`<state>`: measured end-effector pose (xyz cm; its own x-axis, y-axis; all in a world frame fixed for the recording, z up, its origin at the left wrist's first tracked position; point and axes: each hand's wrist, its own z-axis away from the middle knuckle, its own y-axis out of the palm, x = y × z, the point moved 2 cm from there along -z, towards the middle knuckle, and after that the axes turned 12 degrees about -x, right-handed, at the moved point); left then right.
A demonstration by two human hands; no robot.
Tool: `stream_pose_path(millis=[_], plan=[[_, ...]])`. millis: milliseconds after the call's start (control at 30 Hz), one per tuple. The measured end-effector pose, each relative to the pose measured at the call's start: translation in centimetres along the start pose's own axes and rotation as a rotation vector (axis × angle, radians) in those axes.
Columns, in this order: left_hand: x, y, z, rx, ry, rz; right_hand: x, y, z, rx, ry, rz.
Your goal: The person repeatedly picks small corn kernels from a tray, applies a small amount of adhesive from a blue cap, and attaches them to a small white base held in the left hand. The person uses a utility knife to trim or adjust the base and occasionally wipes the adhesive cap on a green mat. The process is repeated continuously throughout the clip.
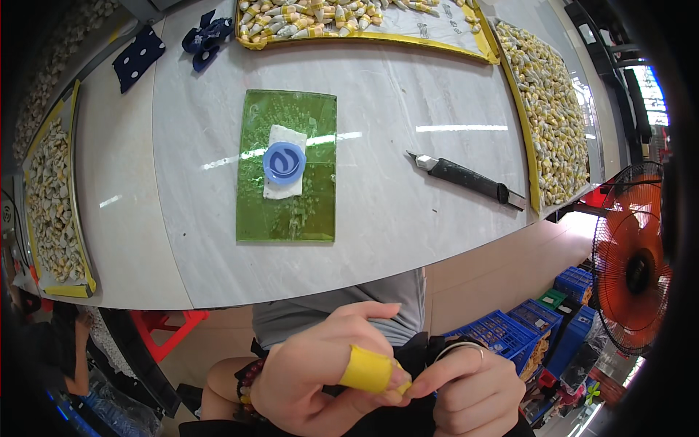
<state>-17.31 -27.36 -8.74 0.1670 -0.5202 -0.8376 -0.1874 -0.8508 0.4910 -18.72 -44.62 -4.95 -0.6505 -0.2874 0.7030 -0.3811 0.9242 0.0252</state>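
Note:
My left hand (pixel 320 371) is in front of my lap, below the table edge, with a wide band of yellow tape (pixel 366 368) around one finger. Another finger points out to the right above it; the rest are curled, and the fingertips press together at a small yellow end. There my right hand (pixel 470 390) meets it, thumb and forefinger pinched at that end, the other fingers folded in. On the table beyond lies a green glass plate (pixel 287 218), bearing a white pad and a round blue cap (pixel 284 162). A black-handled utility knife (pixel 466 178) lies to its right, blade out.
Trays with yellow rims hold many small yellow-and-white pieces at the far side (pixel 349 38), right (pixel 535 153) and left (pixel 75 189). Dark dotted cloths (pixel 138 58) lie far left. An orange fan (pixel 637 269) and blue crates (pixel 495 339) stand right, a red stool (pixel 167 336) left.

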Motion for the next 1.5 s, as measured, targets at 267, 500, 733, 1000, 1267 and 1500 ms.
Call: stream_pose_path(millis=[267,500,733,1000,1267,1500], plan=[[-0.6,-0.6,-0.3,0.128,-0.34,-0.06,1.5,1.1,-0.2,0.041,0.064,0.317],[0.4,0.2,0.7,-0.025,-0.126,0.026,0.2,1.1,-1.6,-0.136,0.195,0.097],[0.5,0.3,1.0,0.027,-0.226,0.086,-0.2,1.2,-1.1,-0.276,0.231,-0.116],[-0.1,-0.1,1.1,-0.002,-0.271,-0.033,-1.6,1.1,-1.6,-0.334,0.242,-0.358],[-0.3,-0.6,-0.3,0.113,-0.388,0.02,0.2,0.9,-0.6,-0.216,0.136,0.01],[-2.1,3.1,-0.3,-0.481,-0.392,0.103,0.2,0.7,-0.8,-0.154,0.17,0.052]])
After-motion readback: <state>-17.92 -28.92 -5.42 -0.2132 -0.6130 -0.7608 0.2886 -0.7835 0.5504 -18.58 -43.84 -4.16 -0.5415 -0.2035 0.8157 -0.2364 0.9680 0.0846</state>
